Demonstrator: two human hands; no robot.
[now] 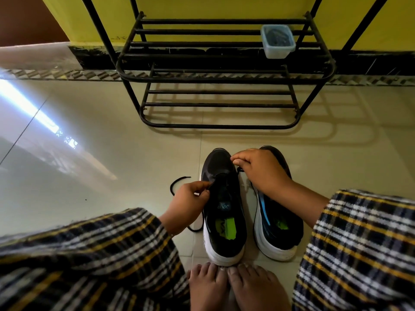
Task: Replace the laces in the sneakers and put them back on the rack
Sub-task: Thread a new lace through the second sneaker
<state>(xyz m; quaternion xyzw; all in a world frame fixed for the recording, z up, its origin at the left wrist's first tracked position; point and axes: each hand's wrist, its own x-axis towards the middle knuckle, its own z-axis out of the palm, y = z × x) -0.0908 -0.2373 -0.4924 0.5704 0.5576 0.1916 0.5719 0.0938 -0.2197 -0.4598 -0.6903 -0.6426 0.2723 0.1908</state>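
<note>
Right now both hands are working the left sneaker (221, 212), whose long axis is pointing away toward the rack (224, 70). Left hand (187, 202) is pinching the lace (179, 182) beside the tongue; right hand (258, 169) is pinching at the toe-end eyelets, nearer the rack.

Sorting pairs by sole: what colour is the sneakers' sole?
White, on both sneakers; clearest at the heels in the head view.
</note>
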